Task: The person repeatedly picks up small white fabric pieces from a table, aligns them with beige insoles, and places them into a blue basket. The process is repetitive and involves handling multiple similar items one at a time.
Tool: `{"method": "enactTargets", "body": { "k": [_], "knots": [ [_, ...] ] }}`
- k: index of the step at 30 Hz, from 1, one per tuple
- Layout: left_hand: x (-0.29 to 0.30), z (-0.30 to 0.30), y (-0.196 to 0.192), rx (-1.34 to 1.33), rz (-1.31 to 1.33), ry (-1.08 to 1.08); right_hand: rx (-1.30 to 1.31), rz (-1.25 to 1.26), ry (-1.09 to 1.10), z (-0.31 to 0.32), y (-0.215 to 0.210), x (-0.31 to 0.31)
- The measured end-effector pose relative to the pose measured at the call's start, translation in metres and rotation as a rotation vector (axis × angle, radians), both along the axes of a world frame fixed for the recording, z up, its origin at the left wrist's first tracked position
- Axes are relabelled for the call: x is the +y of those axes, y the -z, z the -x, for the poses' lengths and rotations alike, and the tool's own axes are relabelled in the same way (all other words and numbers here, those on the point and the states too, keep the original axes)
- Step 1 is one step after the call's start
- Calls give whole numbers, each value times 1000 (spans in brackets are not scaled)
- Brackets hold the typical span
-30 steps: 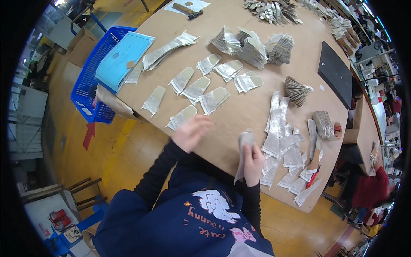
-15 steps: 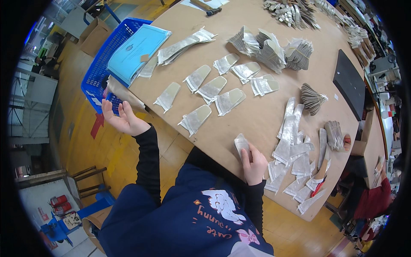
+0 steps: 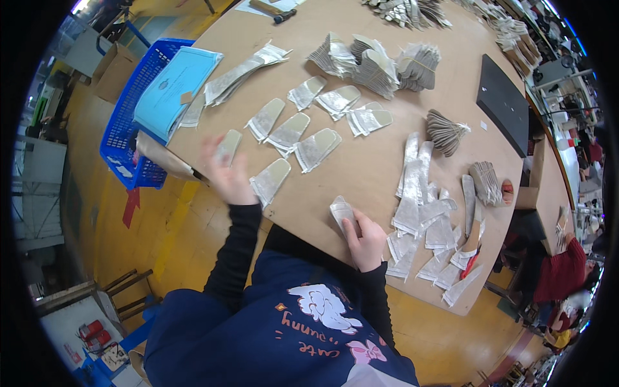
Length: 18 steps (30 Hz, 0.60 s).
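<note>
Light-blue folder (image 3: 171,93) over a blue basket (image 3: 116,145), hammer (image 3: 274,12), flat black panel (image 3: 503,106).

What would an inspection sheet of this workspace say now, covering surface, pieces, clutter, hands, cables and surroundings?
Surface: broad tan tabletop, many items across it.
Pieces: silver-white rounded flat pieces spread left of centre; long silver-white strips piled at right; grey fanned bundles farther off.
Clutter: wooden-handled hammer, far side; flat black rectangular panel, right; light-blue folder over blue perforated plastic basket.
Hands: left hand open, blurred, nothing seen held; right hand holds a narrow silver-white piece.
Cables: nothing seen near the hands.
Surroundings: yellow floor; brown cardboard box.
</note>
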State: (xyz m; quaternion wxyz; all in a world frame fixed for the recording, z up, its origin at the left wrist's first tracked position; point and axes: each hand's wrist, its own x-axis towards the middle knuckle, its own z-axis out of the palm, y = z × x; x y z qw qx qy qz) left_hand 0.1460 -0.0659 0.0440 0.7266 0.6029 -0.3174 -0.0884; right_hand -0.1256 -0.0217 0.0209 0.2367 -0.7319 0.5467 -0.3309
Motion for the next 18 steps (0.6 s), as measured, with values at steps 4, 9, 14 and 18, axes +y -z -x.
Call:
{"method": "enactTargets", "body": {
  "k": [4, 9, 14, 18],
  "knots": [
    [-16, 107, 15, -348, -293, 458, -37, -77, -6, 7, 11, 3],
    [10, 189, 20, -722, -85, 1037, -70, 102, -55, 17, 37, 4],
    [7, 185, 32, -491, -135, 1166, -84, 43, 42, 18, 43, 8],
    [2, 174, 40, -405, -152, 1187, -65, -38, 28, 17, 39, 10]
  ]
}}
